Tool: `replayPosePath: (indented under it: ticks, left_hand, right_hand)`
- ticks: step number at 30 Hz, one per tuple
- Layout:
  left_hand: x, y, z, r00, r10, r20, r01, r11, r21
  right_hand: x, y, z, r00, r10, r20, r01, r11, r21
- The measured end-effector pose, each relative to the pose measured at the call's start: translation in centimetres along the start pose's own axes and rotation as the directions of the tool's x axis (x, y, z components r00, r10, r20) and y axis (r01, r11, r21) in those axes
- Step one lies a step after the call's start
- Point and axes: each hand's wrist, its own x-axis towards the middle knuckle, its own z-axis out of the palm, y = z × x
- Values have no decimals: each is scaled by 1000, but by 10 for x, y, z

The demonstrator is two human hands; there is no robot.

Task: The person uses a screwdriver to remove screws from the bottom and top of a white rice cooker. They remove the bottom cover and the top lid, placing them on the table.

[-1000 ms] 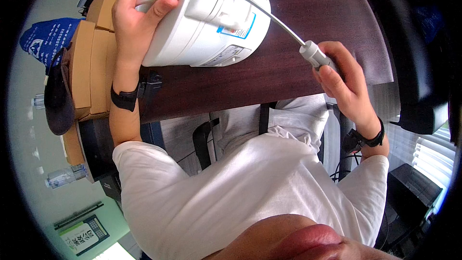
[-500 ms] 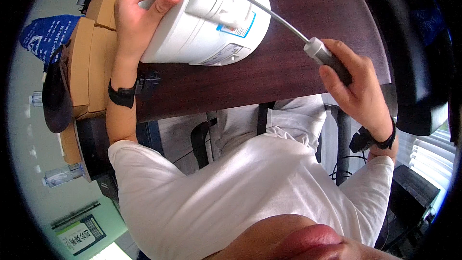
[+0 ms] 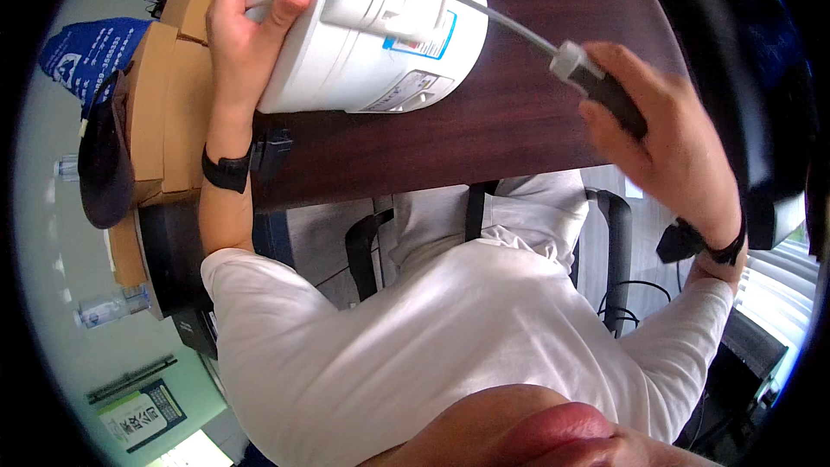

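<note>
I see white appliance (image 3: 363, 26) lying on side on dark worktop (image 3: 484, 130), top centre of frame. My left hand (image 3: 246, 26) clasps its left end. My right hand (image 3: 666, 147) closed round screwdriver (image 3: 553, 52) handle, right of frame. Shaft long axis runs diagonally, tip pointing upper left, at appliance housing. Cardboard boxes (image 3: 164, 112) at left.

- We see a white appliance (image 3: 363, 26) with a blue-edged label (image 3: 424, 35) on its side.
- Our screwdriver (image 3: 553, 47) has a silver shaft, a pale grey collar and a black handle.
- The surface (image 3: 484, 130) is dark reddish brown.
- We wear black wristbands (image 3: 226, 169) and a white shirt (image 3: 450, 329).
- Tan cardboard boxes (image 3: 169, 112) sit beside a blue bag (image 3: 82, 56) and a dark cap (image 3: 102, 164).
</note>
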Motion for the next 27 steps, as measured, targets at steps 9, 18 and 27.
replayPosePath:
  ticks: [9,18,27]
  left_hand:
    - [-2,-27,-15,996,29,83,-19,993,-120]
    - [7,-10,-7,985,105,134,-94,992,-87]
    - [36,9,9,935,253,249,-289,950,120]
  right_hand:
    - [75,55,-48,897,-392,203,411,574,-708]
    - [57,-2,-71,816,-530,232,450,330,-829]
    - [37,-11,-78,803,-545,240,421,235,-876]
